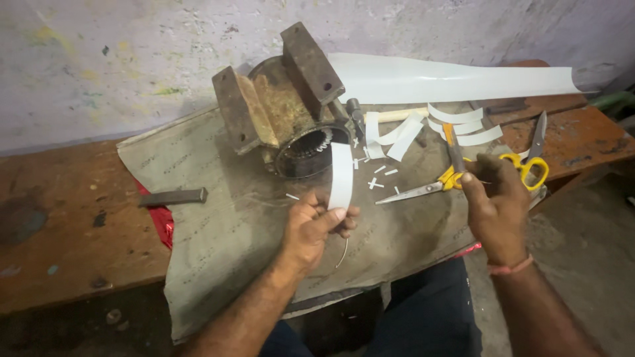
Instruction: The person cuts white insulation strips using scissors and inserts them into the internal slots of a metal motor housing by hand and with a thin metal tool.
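Note:
My left hand (316,228) pinches the lower end of a white paper strip (341,173), which stands upright in front of a rusty motor housing (284,106). My right hand (493,205) hovers just right of yellow-handled scissors (433,186) that lie open on the grey sheet (218,205); its fingers are curled and I cannot tell whether they pinch anything. A second pair of yellow-handled scissors (532,158) lies behind that hand.
Several cut white strips (456,125) and small paper scraps lie near the housing. A large white sheet (450,79) curls along the wall. A dark metal bar (173,196) rests on the wooden bench (59,225). Red material (162,221) peeks from under the grey sheet.

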